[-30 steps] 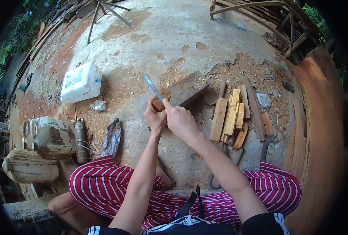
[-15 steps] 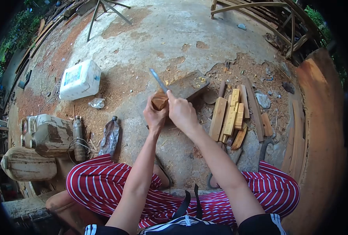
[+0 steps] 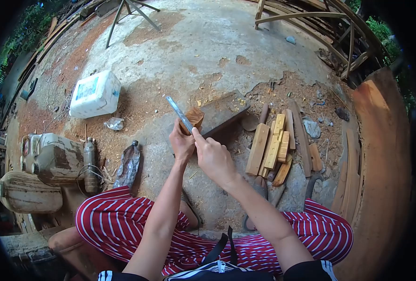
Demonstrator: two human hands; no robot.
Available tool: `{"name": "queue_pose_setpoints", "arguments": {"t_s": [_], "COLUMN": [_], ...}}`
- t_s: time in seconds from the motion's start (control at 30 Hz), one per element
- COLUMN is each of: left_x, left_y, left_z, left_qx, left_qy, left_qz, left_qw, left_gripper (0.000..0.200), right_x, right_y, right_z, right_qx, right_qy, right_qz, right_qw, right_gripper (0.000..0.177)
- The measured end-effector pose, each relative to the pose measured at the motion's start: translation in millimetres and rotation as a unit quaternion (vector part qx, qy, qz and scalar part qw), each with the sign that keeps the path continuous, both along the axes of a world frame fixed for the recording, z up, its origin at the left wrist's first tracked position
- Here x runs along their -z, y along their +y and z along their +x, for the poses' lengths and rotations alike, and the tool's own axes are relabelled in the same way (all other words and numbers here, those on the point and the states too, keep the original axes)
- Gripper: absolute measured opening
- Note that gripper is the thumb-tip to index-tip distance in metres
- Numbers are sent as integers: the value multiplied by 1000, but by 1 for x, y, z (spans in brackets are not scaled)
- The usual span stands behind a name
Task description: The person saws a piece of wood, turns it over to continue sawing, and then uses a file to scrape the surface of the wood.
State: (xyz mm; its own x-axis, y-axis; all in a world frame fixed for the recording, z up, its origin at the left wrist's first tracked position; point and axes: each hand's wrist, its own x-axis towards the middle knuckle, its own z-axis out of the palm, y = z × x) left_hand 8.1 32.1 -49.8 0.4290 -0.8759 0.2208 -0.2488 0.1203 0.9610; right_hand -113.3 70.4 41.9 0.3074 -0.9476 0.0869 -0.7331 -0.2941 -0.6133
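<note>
A brown block of wood [image 3: 196,118] with a carved, rounded look is held up by my left hand [image 3: 182,144], whose fingers wrap round its near side. My right hand [image 3: 213,157] is closed on a chisel-like tool with a long flat metal blade [image 3: 179,111]; its handle is hidden in the fist. The forefinger stretches along the blade. This blade lies across the block's left face, pointing up and to the left. Just beyond the block, a thick wooden board [image 3: 224,111] sits on the ground with shavings on it.
To the right lie yellow wood pieces [image 3: 274,147], a mallet-like tool [image 3: 252,122] and several offcuts. A long plank [image 3: 381,164] runs down the right side. On the left are a white jug [image 3: 94,95], a plastic bottle [image 3: 128,164] and dirty containers [image 3: 60,159].
The blade has swung from the block's right side across to its left face, and my right hand has moved down and slightly left. The block has turned a little in my left hand.
</note>
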Motion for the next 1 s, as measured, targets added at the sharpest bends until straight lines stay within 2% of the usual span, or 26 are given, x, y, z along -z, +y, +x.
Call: {"name": "queue_pose_setpoints", "arguments": {"t_s": [0.07,0.1,0.17,0.23,0.3,0.33,0.37,0.43,0.47,0.53,0.57,0.63,0.77,0.83,0.87,1.0], "left_x": [-4,-5,-12,-2,8,-2,-12,-9,-7,0,-1,-14,-7,-3,-1,-4], "left_y": [6,9,8,5,4,4,6,5,2,2,0,7,4,6,6,10], "left_z": [-2,-5,-9,-4,-1,-3,-6,-9,-7,-3,-2,-5,-5,-2,-1,-6], "left_qx": [4,6,-3,-4,16,23,3,-6,-6,15,14,-17,-12,-6,-5,-8], "left_qy": [-22,-23,-95,-66,25,43,-43,-72,-73,44,45,-52,-48,-25,-20,-35], "left_qz": [59,60,19,9,17,52,68,30,24,4,0,65,37,23,25,39], "left_qw": [998,998,995,998,999,997,997,997,997,999,999,996,998,999,999,999], "left_gripper": [43,43,45,47,48,46,45,45,45,46,46,44,42,41,42,44], "right_x": [8,14,17,7,3,7,12,18,19,9,-1,8,14,8,1,12], "right_y": [-3,-22,-34,-18,3,-4,-16,-29,-29,-10,3,-6,-40,-21,-6,-24], "right_z": [-4,-6,-5,0,-1,-4,-7,-9,-7,-2,-2,-8,-9,-2,-1,-5], "right_qx": [14,31,63,14,-4,0,5,29,20,15,6,6,58,32,23,46], "right_qy": [-23,-28,6,-14,17,0,-18,-14,-31,-34,-4,-59,-53,-40,13,-21], "right_qz": [-2,-5,-6,5,10,13,17,36,15,9,31,18,18,5,23,8], "right_qw": [1000,999,998,1000,1000,1000,1000,999,999,999,1000,998,997,999,999,999], "right_gripper": [35,36,37,37,37,38,39,39,39,36,36,36,34,34,34,36]}}
